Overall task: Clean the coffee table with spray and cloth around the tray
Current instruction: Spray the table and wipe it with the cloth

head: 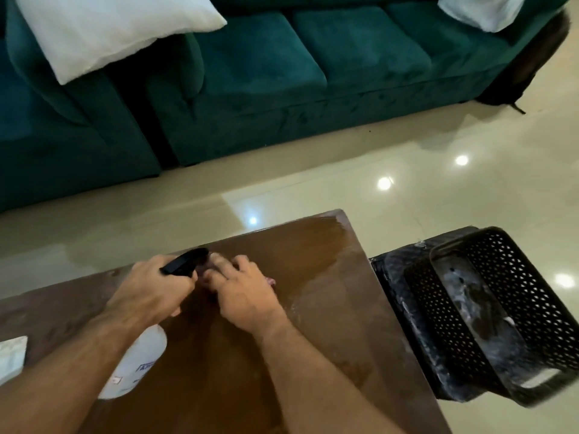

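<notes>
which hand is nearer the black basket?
Right. The right hand is mid-table, on the side toward the black basket off the table's right edge; the left hand grips the spray bottle farther left.

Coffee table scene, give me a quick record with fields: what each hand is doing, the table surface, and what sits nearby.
left hand: gripping the spray bottle by its black trigger head, bottle tilted over the table
right hand: at the nozzle, fingers curled; a bit of pink shows beneath it, too hidden to identify
coffee table: brown, glossy, wet sheen near the far right corner
beside table: black perforated basket on a dark stand, to the right
left edge: white object, partly cut off
background: teal sofa with white pillows
</notes>
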